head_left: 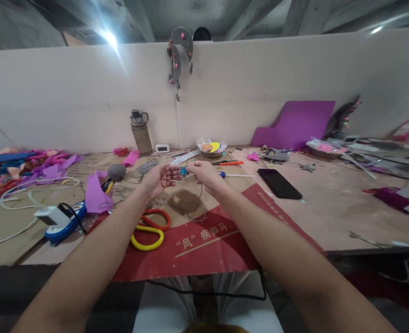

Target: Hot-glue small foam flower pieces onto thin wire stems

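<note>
My right hand [204, 173] is closed in a pinch, with a thin grey cord [202, 192] hanging from it in a loop to the table. At its fingertips is a small blue bead-like piece [183, 171]; whether it is threaded on the cord is too small to tell. My left hand [161, 179] faces it, palm turned up and fingers stretched towards the blue piece. Below my left hand lie scissors with one red and one yellow handle [148, 238], their blades partly hidden. They rest on a red printed cardboard sheet [204, 254].
Left are a grey yarn ball [117, 172], purple felt [98, 192], and a blue power strip [65, 224] with cables. Right are a blue-handled tool [237, 175] and black phone [279, 183]. Behind stand a bottle [141, 134], filled bowl [211, 154] and white partition [225, 92].
</note>
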Demonstrator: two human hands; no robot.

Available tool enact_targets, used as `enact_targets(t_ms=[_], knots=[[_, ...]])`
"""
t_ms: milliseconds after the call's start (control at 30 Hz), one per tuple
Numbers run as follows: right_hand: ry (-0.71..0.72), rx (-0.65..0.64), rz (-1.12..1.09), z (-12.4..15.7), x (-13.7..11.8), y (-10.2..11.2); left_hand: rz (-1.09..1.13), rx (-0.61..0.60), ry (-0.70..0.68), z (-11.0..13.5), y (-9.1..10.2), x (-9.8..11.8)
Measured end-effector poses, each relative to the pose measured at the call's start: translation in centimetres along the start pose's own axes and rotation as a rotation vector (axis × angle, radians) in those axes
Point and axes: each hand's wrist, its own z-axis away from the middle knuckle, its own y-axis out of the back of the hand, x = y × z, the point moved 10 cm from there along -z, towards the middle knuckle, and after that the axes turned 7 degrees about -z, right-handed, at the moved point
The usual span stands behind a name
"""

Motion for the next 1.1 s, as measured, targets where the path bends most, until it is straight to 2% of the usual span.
enact_targets(t_ms=[100, 167, 333, 433, 567, 900, 1100], knots=[[-0.038, -0.01, -0.003, 0.1, 0.3, 0.0, -0.061, 0.166, -0.089, -0.4, 2.0, 0.4], [-0.028, -0.012, 0.01, 0.1, 0.2, -0.1, -0.085, 0.207, -0.139, -0.5, 2.6, 0.6], [0.011, -0.023, 0.048, 0.0, 0.1, -0.1, -0.091, 0.121, -0.179, -0.7, 1.8, 0.7], [0.008, -0.017, 0.073, -0.2, 0.4, -0.1, -0.084, 0.091, -0.142, -0.6, 1.5, 0.6], [-0.005, -0.018, 0.085, -0.3, 0.7, -0.1, -0.062, 0.119, -0.09, -0.6, 2.1, 0.3], [-0.006, -0.047, 0.07, -0.5, 1.1, -0.4, -0.261, 0.161, -0.217, -0.4, 2.1, 1.1], [0.035, -0.05, 0.107, -0.7, 0.8, -0.4, -0.291, 0.044, -0.169, -0.7, 0.8, 0.5]])
